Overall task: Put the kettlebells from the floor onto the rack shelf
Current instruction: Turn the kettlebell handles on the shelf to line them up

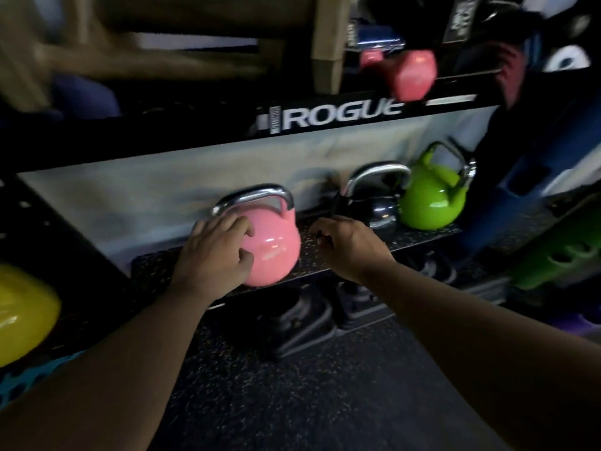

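The pink kettlebell is glossy with a polished metal handle; the rack shelf is rough, speckled rubber.

A gym's storage corner. A black steel rack bears the brand ROGUE on its front rail. Its speckled rubber-lined shelf carries pink, black and green kettlebells. A pink dumbbell sits higher up, and dark speckled rubber flooring lies below.
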`<action>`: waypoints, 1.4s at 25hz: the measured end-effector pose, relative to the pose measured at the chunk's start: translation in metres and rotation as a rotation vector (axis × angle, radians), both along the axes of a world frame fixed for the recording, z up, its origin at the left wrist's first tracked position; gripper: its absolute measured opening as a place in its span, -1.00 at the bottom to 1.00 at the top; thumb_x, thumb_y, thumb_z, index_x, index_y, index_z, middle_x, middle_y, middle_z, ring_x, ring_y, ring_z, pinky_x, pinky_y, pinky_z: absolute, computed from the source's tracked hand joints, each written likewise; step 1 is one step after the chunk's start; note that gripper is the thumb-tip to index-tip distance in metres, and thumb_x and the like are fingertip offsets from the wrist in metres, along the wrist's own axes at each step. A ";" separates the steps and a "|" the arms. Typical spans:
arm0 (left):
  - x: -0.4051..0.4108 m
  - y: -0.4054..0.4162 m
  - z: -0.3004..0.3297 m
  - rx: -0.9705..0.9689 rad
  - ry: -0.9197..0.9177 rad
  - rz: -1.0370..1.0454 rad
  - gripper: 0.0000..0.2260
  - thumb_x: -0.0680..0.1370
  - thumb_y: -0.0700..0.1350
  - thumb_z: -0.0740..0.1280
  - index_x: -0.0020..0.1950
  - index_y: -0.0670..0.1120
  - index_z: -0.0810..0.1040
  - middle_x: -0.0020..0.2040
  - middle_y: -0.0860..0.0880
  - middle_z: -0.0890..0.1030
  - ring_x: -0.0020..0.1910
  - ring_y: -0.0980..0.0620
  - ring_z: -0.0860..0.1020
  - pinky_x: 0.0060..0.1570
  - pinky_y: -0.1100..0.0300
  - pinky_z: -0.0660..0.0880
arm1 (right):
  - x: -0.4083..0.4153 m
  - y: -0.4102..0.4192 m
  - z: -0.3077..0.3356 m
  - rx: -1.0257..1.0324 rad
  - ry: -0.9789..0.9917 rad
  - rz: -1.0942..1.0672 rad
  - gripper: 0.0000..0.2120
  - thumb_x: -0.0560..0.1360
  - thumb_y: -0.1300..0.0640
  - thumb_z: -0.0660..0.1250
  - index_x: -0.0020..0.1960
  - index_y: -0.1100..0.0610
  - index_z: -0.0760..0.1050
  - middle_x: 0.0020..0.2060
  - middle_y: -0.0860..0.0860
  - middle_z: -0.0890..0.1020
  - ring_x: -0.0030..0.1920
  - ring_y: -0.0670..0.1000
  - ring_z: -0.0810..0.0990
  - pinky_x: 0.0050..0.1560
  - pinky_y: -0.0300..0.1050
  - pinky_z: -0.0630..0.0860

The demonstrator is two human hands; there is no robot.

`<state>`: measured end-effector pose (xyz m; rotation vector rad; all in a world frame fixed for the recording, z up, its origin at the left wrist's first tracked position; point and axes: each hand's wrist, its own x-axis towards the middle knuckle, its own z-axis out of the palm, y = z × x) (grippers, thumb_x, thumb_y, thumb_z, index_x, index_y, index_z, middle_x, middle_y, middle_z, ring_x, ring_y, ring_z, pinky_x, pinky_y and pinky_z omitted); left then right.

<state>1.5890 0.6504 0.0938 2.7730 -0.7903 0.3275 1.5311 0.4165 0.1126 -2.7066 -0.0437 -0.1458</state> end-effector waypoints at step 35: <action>0.126 -0.367 -0.070 -0.858 0.784 0.403 -0.40 0.63 0.28 0.05 0.57 -0.02 0.21 0.48 -0.14 0.42 0.40 -0.14 0.44 0.40 -0.02 0.36 | 0.120 -0.249 -0.070 0.980 0.148 -0.278 -0.77 0.63 -0.05 0.14 0.20 -0.04 0.49 -0.11 -0.08 0.61 -0.17 -0.12 0.59 -0.24 -0.32 0.48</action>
